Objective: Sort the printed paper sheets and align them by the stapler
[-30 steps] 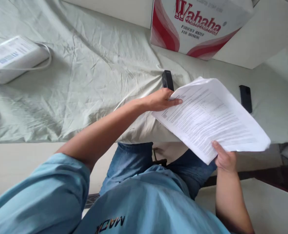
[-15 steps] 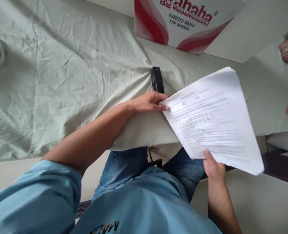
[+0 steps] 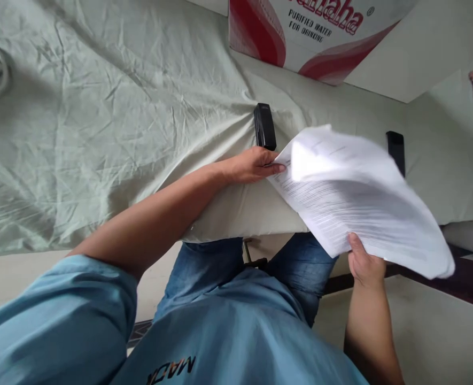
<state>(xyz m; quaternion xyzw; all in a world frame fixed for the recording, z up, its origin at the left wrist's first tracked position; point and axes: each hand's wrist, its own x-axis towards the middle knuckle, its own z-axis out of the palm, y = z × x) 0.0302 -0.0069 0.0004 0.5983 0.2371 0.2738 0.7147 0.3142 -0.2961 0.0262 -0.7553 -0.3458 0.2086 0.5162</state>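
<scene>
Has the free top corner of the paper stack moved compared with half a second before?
Yes. The paper stack has curled down toward the black stapler; the black phone now shows.

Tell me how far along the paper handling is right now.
Done: the printed sheets are gathered into one stack, off the cloth-covered table. In hand: the left hand pinches the stack's top corner and the right hand grips its lower edge; the top page is blurred. Left: the black stapler lies untouched just beyond the left hand, so the stack looks unstapled.
</scene>
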